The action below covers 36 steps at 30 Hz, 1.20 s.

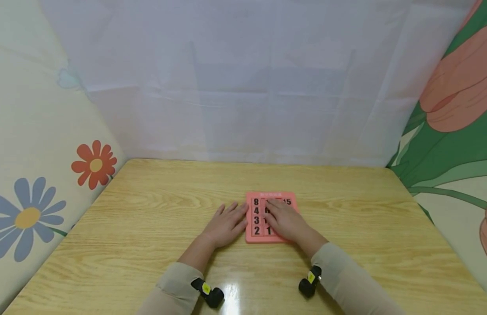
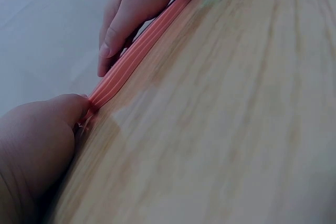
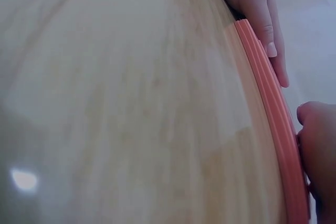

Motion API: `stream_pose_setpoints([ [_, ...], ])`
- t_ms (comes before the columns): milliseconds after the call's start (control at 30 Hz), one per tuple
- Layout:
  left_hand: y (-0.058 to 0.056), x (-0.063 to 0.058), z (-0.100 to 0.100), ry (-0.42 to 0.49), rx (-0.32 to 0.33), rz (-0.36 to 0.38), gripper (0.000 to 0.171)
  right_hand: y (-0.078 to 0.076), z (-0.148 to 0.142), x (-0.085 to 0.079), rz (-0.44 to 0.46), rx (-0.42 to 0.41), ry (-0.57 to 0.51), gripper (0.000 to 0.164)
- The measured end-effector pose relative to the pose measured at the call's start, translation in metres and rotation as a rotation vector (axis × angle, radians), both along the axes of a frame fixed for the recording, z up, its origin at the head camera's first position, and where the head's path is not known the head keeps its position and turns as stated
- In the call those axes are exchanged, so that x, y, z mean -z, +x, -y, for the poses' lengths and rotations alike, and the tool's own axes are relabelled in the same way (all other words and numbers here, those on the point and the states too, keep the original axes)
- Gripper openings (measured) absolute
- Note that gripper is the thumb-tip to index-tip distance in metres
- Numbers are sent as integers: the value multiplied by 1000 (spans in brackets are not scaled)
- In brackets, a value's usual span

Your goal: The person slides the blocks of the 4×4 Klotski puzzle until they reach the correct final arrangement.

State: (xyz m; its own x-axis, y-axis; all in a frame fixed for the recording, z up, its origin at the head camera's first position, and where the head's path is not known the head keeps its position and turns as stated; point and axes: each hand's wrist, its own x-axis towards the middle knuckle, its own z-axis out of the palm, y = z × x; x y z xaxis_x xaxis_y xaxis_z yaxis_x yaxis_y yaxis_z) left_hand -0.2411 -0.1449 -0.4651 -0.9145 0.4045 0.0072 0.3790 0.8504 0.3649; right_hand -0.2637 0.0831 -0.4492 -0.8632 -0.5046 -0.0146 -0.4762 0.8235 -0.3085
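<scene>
on the pink no. board [image 1: 259, 225] we can read 8, 4, 3 & 2 down the l. col., a 1 beside the 2, & 15 at top r.; other nos. are covered or cut off by our r. hand [image 1: 285, 221]. pale lettering [image 1: 271, 194] on the top rim is too blurred for us to read. board's flat, approx. square, w/ rounded corners, ridged sides & bold blk digits; it lies nr the middle of the wood-grain table [image 1: 148, 227]. our r. hand rests across it, grip loose, fingers fairly straight, nothing clasped. our l. hand [image 1: 224, 227] touches its l. edge, grip also loose, fingers extended. qty: 1 board, 2 hands, 2 blk wrist cams [image 1: 214, 297], 1 yellow label [image 1: 206, 288] by each, text too small.
</scene>
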Motion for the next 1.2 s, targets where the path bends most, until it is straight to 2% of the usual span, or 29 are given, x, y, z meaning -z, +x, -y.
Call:
stream_pose_setpoints([
  [433,1,-3,-1,-4,4,1,56,0,-10,2,-24,6,-37,51],
  [1200,1,-4,-1,0,1,12,56,0,-18,2,-8,37,-43,52],
])
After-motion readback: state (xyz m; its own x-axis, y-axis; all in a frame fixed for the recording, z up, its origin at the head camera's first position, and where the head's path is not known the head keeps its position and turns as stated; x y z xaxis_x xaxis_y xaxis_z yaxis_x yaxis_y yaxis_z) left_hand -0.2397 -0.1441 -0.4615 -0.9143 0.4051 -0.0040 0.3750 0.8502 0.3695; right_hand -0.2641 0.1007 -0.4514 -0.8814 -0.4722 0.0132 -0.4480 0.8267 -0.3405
